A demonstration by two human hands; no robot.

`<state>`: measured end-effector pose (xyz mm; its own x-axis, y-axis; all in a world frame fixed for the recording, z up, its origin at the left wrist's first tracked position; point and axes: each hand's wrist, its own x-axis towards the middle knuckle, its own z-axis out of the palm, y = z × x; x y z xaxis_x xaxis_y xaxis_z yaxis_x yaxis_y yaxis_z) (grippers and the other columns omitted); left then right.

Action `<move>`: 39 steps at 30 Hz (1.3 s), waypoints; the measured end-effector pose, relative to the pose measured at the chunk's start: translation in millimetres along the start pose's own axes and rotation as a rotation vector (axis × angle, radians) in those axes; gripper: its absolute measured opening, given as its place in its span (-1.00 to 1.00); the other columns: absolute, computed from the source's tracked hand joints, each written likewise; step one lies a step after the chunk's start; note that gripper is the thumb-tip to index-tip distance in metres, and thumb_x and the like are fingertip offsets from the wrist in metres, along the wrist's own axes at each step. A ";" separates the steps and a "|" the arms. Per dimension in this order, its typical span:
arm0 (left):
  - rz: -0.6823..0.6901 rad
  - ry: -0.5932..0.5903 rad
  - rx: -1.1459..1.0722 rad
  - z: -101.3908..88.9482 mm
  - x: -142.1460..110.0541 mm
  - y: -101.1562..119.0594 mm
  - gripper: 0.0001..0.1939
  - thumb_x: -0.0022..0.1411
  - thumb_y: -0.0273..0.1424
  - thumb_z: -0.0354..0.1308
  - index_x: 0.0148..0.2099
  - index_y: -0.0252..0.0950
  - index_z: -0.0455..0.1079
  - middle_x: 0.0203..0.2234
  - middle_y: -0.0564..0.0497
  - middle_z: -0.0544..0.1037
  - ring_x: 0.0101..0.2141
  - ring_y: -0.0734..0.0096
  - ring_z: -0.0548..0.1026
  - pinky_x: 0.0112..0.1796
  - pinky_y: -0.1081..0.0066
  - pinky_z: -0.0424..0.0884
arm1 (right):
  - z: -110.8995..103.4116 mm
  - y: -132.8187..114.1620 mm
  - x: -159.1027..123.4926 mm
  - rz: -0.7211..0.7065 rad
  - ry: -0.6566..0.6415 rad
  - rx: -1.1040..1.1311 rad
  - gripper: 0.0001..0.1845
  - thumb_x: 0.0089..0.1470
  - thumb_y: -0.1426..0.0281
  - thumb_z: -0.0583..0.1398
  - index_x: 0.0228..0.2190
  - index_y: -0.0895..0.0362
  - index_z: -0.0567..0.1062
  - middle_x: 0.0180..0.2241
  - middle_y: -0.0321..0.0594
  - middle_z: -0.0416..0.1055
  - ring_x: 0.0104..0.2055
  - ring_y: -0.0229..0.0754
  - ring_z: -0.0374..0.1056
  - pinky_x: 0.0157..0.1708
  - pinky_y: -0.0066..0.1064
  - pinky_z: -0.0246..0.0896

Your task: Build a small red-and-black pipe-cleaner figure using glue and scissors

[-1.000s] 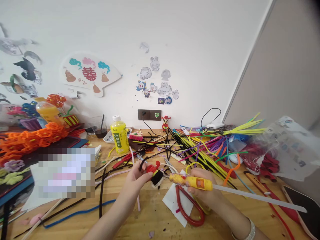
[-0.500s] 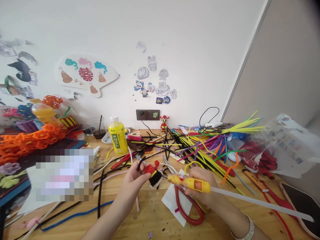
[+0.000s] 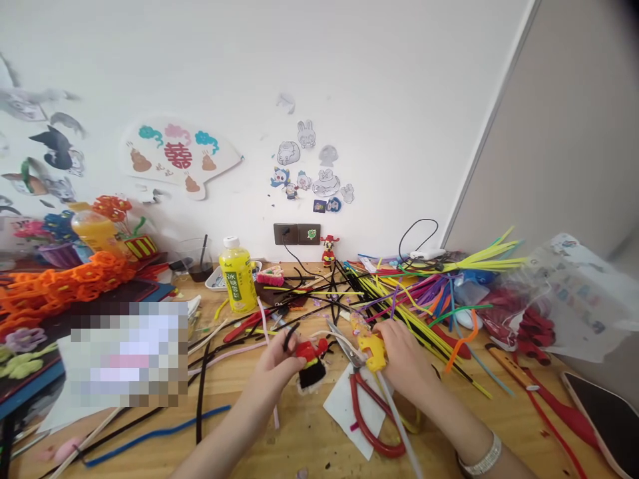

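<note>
Within L hand point(image 3: 277, 362): red/blk figure point(image 3: 312, 370)

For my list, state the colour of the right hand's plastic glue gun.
The glue gun is mainly yellow, shown best in the head view.

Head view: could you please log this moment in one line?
left hand: holds red-black figure; right hand: holds yellow glue gun; red-handled scissors: over white paper

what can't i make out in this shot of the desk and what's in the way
All in the head view:
Part of the red and black figure, behind the left hand.
Grip of the yellow glue gun, inside the right hand.
What is on the white sheet, masked by pixelation.
Near end of the phone, cut off at the lower right corner.
Print on the clear bag, too blurred.
</note>
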<state>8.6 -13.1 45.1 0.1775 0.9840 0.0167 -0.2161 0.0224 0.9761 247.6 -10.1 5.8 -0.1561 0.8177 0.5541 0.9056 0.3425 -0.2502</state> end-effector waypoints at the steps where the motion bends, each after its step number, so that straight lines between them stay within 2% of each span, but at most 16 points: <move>1: -0.023 -0.019 0.012 3.5 -2.5 0.9 -0.81 -0.18 -0.51 0.11 -0.48 -0.24 0.14 -0.53 0.13 0.32 -0.43 0.43 0.30 -0.36 0.46 0.18 | 3.8 2.9 -0.3 0.027 -0.020 0.030 -0.70 -0.16 0.60 0.10 -0.29 0.15 0.34 -0.31 -0.12 0.33 -0.24 -0.07 0.19 -0.25 -0.27 0.12; 5: -0.098 -0.118 0.029 16.9 -10.5 1.3 -0.80 -0.22 -0.52 0.08 -0.44 -0.24 0.21 -0.51 0.12 0.35 -0.38 0.38 0.34 -0.34 0.46 0.19 | 6.8 4.5 0.7 0.044 -0.081 0.259 -0.50 -0.26 0.66 0.07 -0.20 0.12 0.33 -0.20 -0.13 0.29 -0.12 -0.05 0.17 -0.11 -0.16 0.12; 7: -0.125 -0.187 0.025 20.7 -11.8 -3.9 -0.80 -0.25 -0.54 0.07 -0.46 -0.24 0.20 -0.54 0.14 0.32 -0.42 0.40 0.33 -0.37 0.47 0.19 | 0.7 -5.4 2.2 0.003 -0.074 0.402 -0.55 -0.18 0.64 0.05 -0.19 0.08 0.33 -0.17 -0.16 0.28 -0.07 -0.08 0.17 -0.05 -0.17 0.10; 9: -0.139 -0.237 0.041 22.3 -12.3 -12.7 -0.79 -0.26 -0.57 0.05 -0.47 -0.24 0.21 -0.57 0.16 0.26 -0.47 0.45 0.30 -0.40 0.48 0.18 | -7.3 -21.1 2.9 -0.038 -0.075 0.530 -0.69 -0.01 0.55 0.05 -0.19 0.06 0.35 -0.17 -0.18 0.30 -0.07 -0.13 0.19 -0.06 -0.23 0.12; 13: -0.089 -0.313 0.170 21.7 -16.1 -29.5 -0.72 -0.20 -0.62 0.02 -0.36 -0.25 0.29 -0.54 0.16 0.28 -0.44 0.44 0.29 -0.40 0.49 0.21 | -17.8 -50.6 1.0 -0.128 -0.048 0.642 -0.86 0.07 0.34 0.12 -0.29 0.07 0.43 -0.31 -0.22 0.39 -0.18 -0.16 0.27 -0.15 -0.31 0.15; 17: -0.057 -0.349 0.278 20.1 -22.5 -34.1 -0.71 -0.16 -0.61 0.03 -0.32 -0.25 0.33 -0.49 0.12 0.35 -0.38 0.38 0.31 -0.35 0.46 0.24 | -17.8 -60.1 -0.5 -0.168 -0.053 0.658 -0.79 0.09 0.26 0.12 -0.48 0.10 0.44 -0.50 -0.28 0.39 -0.37 -0.20 0.27 -0.29 -0.35 0.15; 23: -0.033 -0.329 0.324 21.5 -22.9 -30.7 -0.75 -0.12 -0.61 0.02 -0.34 -0.24 0.29 -0.46 0.11 0.34 -0.37 0.39 0.29 -0.34 0.46 0.21 | -13.3 -57.8 -0.9 -0.130 -0.059 0.598 -0.77 0.13 0.27 0.06 -0.50 0.11 0.36 -0.50 -0.29 0.32 -0.39 -0.21 0.23 -0.33 -0.37 0.13; 28: -0.069 -0.286 0.117 25.4 -16.1 -16.9 -0.75 -0.10 -0.53 0.10 -0.30 -0.20 0.21 -0.58 0.19 0.30 -0.50 0.47 0.25 -0.44 0.50 0.16 | -20.8 -52.7 -4.0 -0.081 0.051 0.599 -0.78 0.17 0.35 -0.03 -0.49 0.10 0.26 -0.47 -0.27 0.25 -0.38 -0.22 0.20 -0.36 -0.40 0.14; 34: -0.168 -0.125 0.016 20.3 -11.9 -1.9 -0.83 -0.08 -0.34 0.20 -0.36 -0.24 0.39 -0.50 0.10 0.43 -0.50 0.48 0.34 -0.49 0.53 0.19 | -26.6 -51.0 -11.8 -0.244 0.044 0.529 -0.81 0.18 0.36 -0.05 -0.45 0.08 0.25 -0.48 -0.26 0.27 -0.39 -0.19 0.20 -0.35 -0.35 0.13; 39: -0.242 -0.093 -0.046 19.1 -12.4 -3.3 -0.84 -0.14 -0.36 0.25 -0.40 -0.27 0.46 -0.46 0.05 0.50 -0.44 0.44 0.40 -0.43 0.50 0.28 | -20.9 -54.2 -15.8 -0.323 0.063 0.464 -0.81 0.18 0.38 -0.05 -0.45 0.08 0.25 -0.49 -0.27 0.27 -0.39 -0.19 0.20 -0.35 -0.34 0.12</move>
<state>25.5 -28.8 45.8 0.3160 0.9287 -0.1939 -0.1994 0.2649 0.9434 209.3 -51.2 27.3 -0.3595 0.6137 0.7029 0.5455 0.7494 -0.3753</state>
